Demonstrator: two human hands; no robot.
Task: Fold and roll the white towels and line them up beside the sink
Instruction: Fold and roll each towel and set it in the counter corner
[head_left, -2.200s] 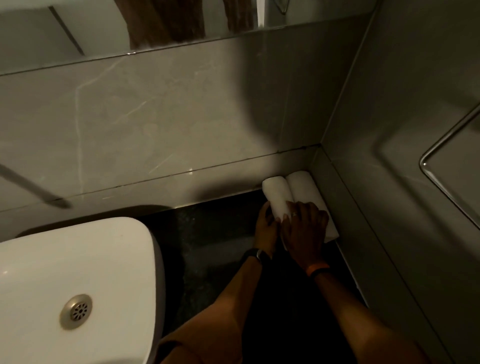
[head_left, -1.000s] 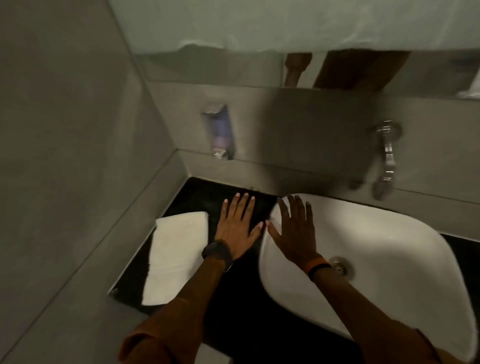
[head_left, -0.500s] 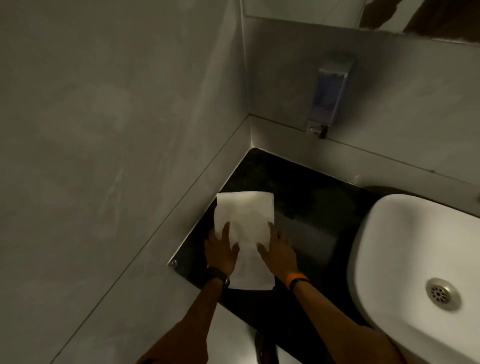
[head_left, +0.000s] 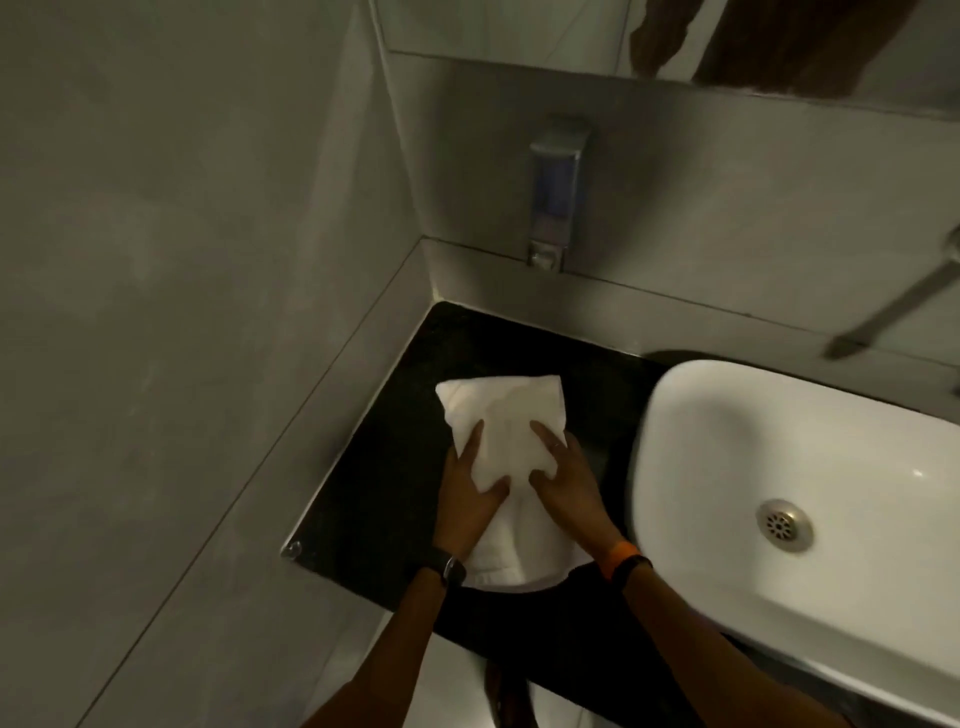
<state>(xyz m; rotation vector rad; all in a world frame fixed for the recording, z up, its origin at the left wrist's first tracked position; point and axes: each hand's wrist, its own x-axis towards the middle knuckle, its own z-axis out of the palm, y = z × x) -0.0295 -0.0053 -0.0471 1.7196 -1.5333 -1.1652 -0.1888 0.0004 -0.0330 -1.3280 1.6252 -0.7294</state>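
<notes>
A folded white towel (head_left: 501, 415) lies on the black counter (head_left: 405, 467) left of the white sink (head_left: 727, 441). My left hand (head_left: 470, 488) grips its left edge, with the thumb pressed into the cloth. My right hand (head_left: 563, 480) holds its right edge, fingers curled over the fabric. The towel bunches between my two hands, and its near end (head_left: 519, 566) hangs a little over the counter's front edge. The rolled towels are out of view.
A grey wall (head_left: 182, 312) bounds the counter on the left. A soap dispenser (head_left: 557, 192) is fixed to the back wall above the counter. The sink drain (head_left: 783, 525) shows at the right. A metal tap (head_left: 883, 312) reaches in from the far right.
The view swung from the rolled towels on the right of the sink to its left. Both hands crossed over the sink, landed on the flat towel, and now gather it.
</notes>
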